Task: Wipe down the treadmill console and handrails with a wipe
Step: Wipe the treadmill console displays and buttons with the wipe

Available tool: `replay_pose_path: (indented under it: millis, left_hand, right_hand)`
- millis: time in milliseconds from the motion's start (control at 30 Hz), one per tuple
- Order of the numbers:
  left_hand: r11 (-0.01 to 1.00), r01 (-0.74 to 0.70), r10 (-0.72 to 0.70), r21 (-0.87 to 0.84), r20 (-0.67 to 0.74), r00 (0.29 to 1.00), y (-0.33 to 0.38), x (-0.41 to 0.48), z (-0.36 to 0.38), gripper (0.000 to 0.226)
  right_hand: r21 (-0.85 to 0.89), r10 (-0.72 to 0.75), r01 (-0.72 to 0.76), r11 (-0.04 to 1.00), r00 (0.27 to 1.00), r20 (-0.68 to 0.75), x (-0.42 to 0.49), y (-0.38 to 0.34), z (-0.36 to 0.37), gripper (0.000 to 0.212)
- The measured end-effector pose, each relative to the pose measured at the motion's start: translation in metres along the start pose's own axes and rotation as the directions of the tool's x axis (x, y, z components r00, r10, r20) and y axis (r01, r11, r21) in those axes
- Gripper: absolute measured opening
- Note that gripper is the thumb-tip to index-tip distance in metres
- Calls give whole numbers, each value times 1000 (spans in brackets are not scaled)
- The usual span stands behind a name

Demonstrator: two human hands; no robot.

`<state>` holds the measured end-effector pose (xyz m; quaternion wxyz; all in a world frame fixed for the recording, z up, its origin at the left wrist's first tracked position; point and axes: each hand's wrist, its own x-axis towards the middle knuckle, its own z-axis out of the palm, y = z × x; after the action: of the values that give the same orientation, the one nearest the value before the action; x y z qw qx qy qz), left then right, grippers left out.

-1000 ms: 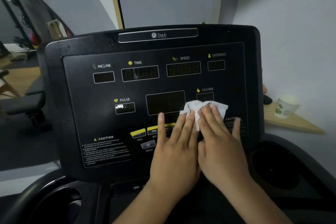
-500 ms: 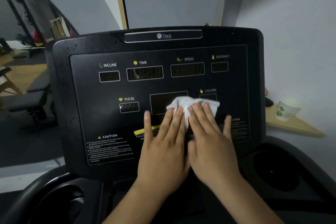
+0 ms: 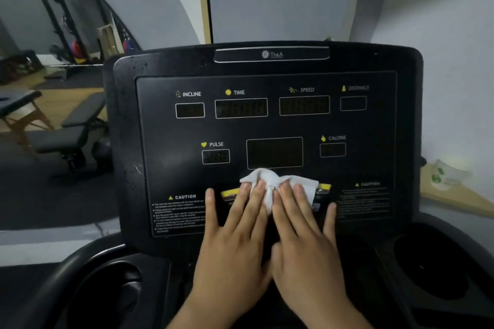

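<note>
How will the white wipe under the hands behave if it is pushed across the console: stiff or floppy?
Probably floppy: the wipe is bunched and creased under the left hand and right hand. It looks thin and light, so it likely slides with flat fingers and may bunch more on the yellow buttons.

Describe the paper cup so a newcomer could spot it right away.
Start at the black treadmill console and look past its right edge to the wooden corner shelf against the grey wall. The paper cup stands there, blurred. It is the only pale thing there, white with green markings.
</note>
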<state>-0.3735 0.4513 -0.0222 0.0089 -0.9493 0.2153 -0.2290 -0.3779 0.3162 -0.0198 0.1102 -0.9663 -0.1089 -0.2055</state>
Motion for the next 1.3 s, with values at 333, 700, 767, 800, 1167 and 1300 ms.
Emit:
replay_pose_path:
  millis: [333,700,767,800,1167,1300]
  left_hand:
    - [998,61,-61,-22,-8,998,-14,-8,-4,68]
    - [994,104,-105,-14,-23,994,-30,-19,-9,70]
    - [995,104,-104,7,3,995,-32,-25,-7,69]
    - [993,115,-115,32,4,993,-35,-22,-9,69]
    - [982,184,-185,28,13,983,-51,-32,-14,70]
    - [963,263,-262,50,-18,965,-70,-13,-33,68]
  right_hand:
    - [6,-30,30,1000,999,-38,7,-16,6,69]
    - [-2,-84,84,997,996,-30,13,-35,9,70]
    - [-5,-98,98,995,995,-2,10,-38,9,69]
    - [-13,-112,112,994,994,-2,16,-40,7,68]
    - [-12,-180,180,984,983,48,26,-62,6,67]
    - [-48,-195,197,979,979,54,61,-77,-9,69]
